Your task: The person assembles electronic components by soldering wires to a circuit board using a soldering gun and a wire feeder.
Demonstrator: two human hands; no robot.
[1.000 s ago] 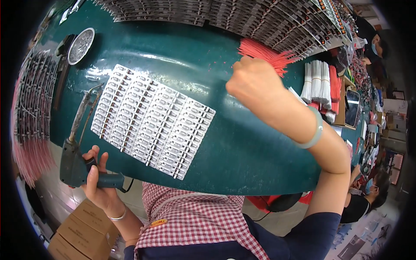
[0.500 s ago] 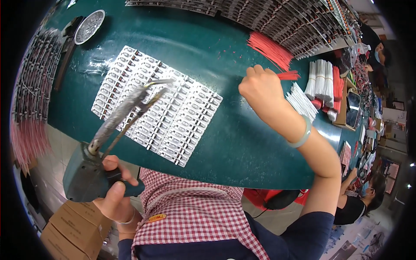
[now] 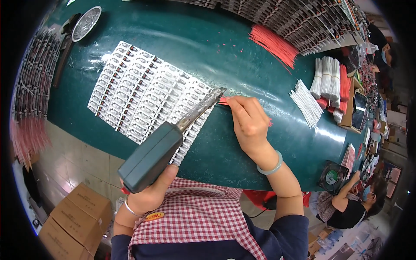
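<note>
At bench centre: thin red wire pinched in right hand, brought from far red bundle to white component sheet edge. Left hand wrapped tight around grey-green soldering gun, raised from bench side, tip now meeting wire end. Joining looks underway.

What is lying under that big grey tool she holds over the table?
Under the grey tool lies the white sheet of small components on the green table. The rows beneath the tool's body are covered. Its tip meets a red wire in the right hand.
</note>
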